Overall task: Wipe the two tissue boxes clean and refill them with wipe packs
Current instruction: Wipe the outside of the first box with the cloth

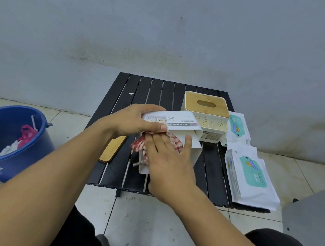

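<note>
Right hand [167, 159] — flat on cloth [137, 146]

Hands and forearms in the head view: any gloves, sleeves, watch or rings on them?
No. The left hand and right hand are bare, ungloved, with no rings showing. The left forearm and right forearm are uncovered to the frame edge: no sleeves, watch or wristbands in sight.

Table's [141, 88] far-left slats lie bare — lidded box [206, 111] blocks far-right.
</note>
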The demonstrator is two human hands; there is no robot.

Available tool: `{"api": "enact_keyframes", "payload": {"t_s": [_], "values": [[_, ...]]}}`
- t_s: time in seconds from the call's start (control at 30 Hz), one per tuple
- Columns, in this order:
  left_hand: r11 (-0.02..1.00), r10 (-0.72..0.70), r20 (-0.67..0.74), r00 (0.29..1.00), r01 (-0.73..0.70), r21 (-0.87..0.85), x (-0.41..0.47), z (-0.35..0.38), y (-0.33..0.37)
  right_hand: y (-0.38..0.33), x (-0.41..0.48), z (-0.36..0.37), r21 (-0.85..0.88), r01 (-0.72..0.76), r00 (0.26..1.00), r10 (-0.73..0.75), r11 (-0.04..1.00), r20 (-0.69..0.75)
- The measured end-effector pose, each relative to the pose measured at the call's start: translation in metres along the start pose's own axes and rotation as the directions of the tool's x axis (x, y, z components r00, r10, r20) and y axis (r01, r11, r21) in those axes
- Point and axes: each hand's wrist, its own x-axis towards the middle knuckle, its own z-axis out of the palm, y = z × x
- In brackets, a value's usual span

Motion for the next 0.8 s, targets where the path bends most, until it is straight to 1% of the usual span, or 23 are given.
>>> {"api": "enact_keyframes", "payload": {"t_s": [0.17,0.33,0.43,0.57,0.63,0.7,0.8], "values": [[0.999,0.02,0.003,1.0,-0.02,0.037,0.002,-0.001,0.0,-0.005,0.033,-0.001,-0.014,-0.059,0.998,0.059,0.998,-0.011],[1.0,0.009,-0.015,1.0,-0.009,0.003,0.003,-0.003,-0.003,-0.007,0.048,0.002,-0.028,-0.069,0.997,0.068,0.997,-0.031],[1.0,0.017,-0.027,0.999,-0.017,0.007,0.002,-0.001,-0.003,0.001,0.042,0.004,0.018,-0.013,0.997,0.015,1.0,-0.072],[1.0,0.011,-0.013,1.0,-0.01,0.004,0.002,-0.001,-0.001,0.022,0.013,0.003,0.082,0.123,0.991,-0.117,0.989,-0.071],[1.0,-0.002,0.0,1.0,0.002,-0.024,0.001,-0.001,-0.001,0.035,-0.011,0.008,0.055,0.135,0.988,-0.13,0.989,-0.081],[0.999,-0.01,0.003,1.0,0.01,-0.045,0.001,0.0,0.0,0.052,-0.03,0.011,-0.001,0.05,0.989,-0.049,0.999,-0.137],[1.0,-0.013,-0.007,1.0,0.013,-0.012,0.001,0.0,0.001,0.069,-0.036,0.013,-0.006,-0.146,0.973,0.143,0.989,-0.179]]}}
